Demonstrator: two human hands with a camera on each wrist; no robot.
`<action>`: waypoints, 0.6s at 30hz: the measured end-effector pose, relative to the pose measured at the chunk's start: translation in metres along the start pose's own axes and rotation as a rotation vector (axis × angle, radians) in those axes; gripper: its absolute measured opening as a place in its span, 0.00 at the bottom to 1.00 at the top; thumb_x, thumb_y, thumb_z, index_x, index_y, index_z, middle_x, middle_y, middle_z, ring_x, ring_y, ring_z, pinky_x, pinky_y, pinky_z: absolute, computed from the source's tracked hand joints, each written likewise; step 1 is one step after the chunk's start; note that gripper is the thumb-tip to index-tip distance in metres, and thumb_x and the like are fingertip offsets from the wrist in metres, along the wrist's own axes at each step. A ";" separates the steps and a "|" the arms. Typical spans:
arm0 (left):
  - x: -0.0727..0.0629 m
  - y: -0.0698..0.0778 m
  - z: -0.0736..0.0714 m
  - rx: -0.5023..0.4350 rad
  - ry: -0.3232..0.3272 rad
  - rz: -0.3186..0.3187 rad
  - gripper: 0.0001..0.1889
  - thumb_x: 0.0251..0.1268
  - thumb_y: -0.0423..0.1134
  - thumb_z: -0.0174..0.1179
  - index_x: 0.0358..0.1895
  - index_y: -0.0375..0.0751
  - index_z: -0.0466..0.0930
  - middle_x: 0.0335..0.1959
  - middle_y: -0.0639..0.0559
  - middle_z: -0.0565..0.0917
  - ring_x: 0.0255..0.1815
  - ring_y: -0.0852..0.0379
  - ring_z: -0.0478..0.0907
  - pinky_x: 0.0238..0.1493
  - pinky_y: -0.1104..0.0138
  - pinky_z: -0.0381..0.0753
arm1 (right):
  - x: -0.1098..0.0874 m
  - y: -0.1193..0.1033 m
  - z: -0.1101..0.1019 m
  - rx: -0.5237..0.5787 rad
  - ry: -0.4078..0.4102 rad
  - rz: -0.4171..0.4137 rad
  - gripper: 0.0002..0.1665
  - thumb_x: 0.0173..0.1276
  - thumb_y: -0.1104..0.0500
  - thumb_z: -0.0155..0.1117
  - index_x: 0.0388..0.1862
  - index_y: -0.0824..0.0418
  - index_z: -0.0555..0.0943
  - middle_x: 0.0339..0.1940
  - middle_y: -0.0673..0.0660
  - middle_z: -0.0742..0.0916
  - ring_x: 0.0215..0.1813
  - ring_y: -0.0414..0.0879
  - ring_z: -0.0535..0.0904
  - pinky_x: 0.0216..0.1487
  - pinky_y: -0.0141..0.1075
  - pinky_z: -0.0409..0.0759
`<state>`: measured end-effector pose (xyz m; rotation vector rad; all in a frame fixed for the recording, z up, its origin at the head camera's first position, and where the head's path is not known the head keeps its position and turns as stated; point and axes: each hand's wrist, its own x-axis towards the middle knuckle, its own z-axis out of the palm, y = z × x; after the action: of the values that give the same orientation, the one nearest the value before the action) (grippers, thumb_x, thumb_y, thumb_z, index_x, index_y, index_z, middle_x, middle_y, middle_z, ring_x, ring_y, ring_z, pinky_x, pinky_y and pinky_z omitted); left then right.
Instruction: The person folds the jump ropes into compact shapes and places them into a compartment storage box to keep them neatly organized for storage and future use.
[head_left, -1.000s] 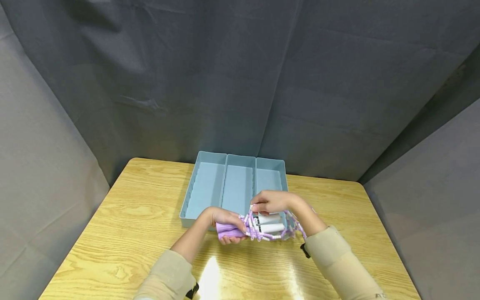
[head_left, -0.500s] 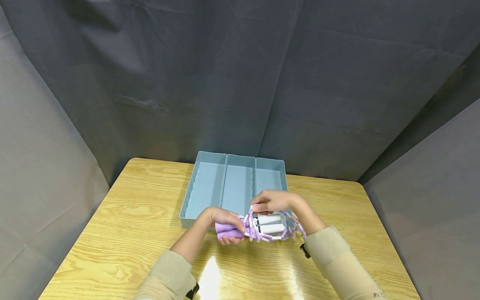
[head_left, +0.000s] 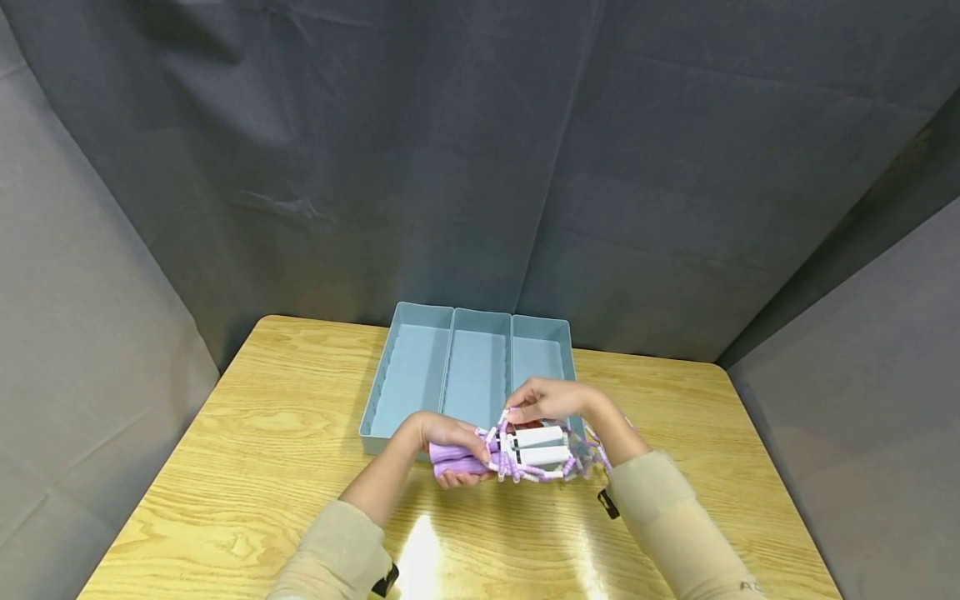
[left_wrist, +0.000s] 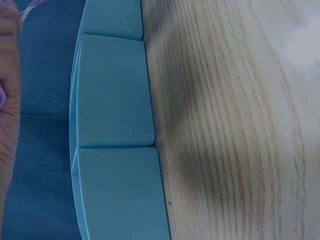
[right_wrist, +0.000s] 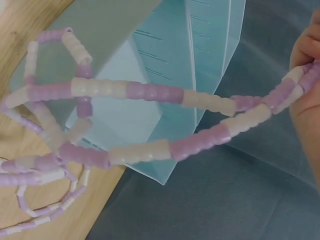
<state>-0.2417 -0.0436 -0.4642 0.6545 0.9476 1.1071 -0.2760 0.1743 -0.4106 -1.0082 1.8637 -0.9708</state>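
A jump rope has purple-and-white handles point(head_left: 544, 456) and a cord of purple and white beads point(right_wrist: 200, 142). My left hand point(head_left: 452, 435) grips the purple ends of both handles side by side, with their white ends pointing right. Strands of the beaded cord cross the handles near my left thumb. My right hand point(head_left: 552, 399) pinches the cord just above the handles. In the right wrist view, loops of cord hang from the right hand's fingers point(right_wrist: 307, 50). Only the edge of the left hand point(left_wrist: 7, 100) shows in the left wrist view.
Behind and below the hands, a blue tray point(head_left: 405, 367) with three long compartments sits on the wooden table point(head_left: 262, 467). Its near wall point(left_wrist: 115, 90) fills much of the left wrist view. A dark curtain point(head_left: 450, 167) hangs behind the table, and grey panels point(head_left: 82, 333) stand at the sides.
My right hand has shifted very slightly right, still pinching the cord. The left hand keeps its grip on the jump rope handles, and the tray stays where it was.
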 end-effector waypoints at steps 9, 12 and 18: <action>-0.001 0.000 -0.001 0.005 -0.018 0.021 0.11 0.62 0.42 0.37 0.33 0.38 0.63 0.16 0.55 0.67 0.13 0.64 0.62 0.13 0.73 0.60 | 0.000 0.010 0.003 0.042 0.011 -0.026 0.17 0.70 0.59 0.49 0.25 0.71 0.72 0.16 0.47 0.69 0.19 0.34 0.61 0.22 0.25 0.60; -0.002 0.000 -0.001 0.006 -0.016 0.026 0.11 0.61 0.43 0.38 0.34 0.39 0.63 0.17 0.55 0.67 0.13 0.64 0.62 0.14 0.73 0.60 | -0.001 0.015 0.003 0.055 0.027 -0.026 0.18 0.70 0.57 0.50 0.29 0.71 0.77 0.17 0.44 0.73 0.20 0.32 0.65 0.22 0.24 0.63; -0.003 0.001 0.000 -0.002 -0.009 0.030 0.11 0.62 0.42 0.35 0.33 0.39 0.63 0.17 0.55 0.66 0.13 0.64 0.61 0.14 0.73 0.60 | -0.002 0.022 0.006 0.097 0.044 -0.012 0.19 0.70 0.55 0.50 0.36 0.71 0.80 0.20 0.44 0.78 0.21 0.32 0.68 0.22 0.24 0.67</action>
<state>-0.2424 -0.0455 -0.4621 0.6732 0.9310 1.1306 -0.2765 0.1828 -0.4314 -0.9480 1.8295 -1.0881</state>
